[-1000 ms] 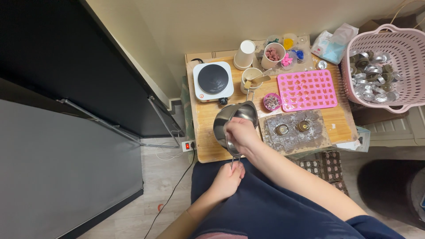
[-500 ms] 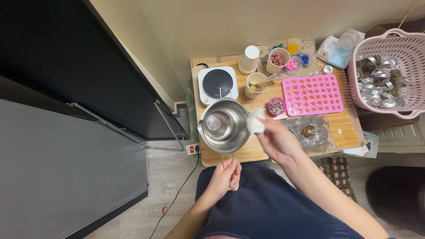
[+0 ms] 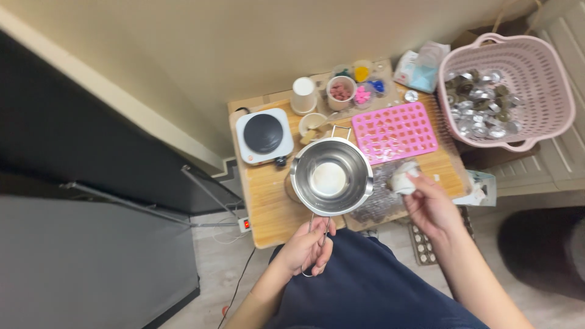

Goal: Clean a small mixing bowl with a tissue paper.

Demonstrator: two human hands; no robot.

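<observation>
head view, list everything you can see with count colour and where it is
table: one, light wood, centre
hot plate: one, white with black disc, table's left rear
steel pot: one, silver, white mass inside, over the table's front, wire handle held by the left hand
mould tray: one, pink, right of the pot
paper cup: one, white, rear of table
small cups: several, with pink, yellow and blue contents, rear
foil sheet: one, silver, under the pot's right side
basket: one, pink, right of table, full of silver pieces
power strip: one, white, floor
left hand: on the pot's handle
right hand: holding a small white lump
</observation>
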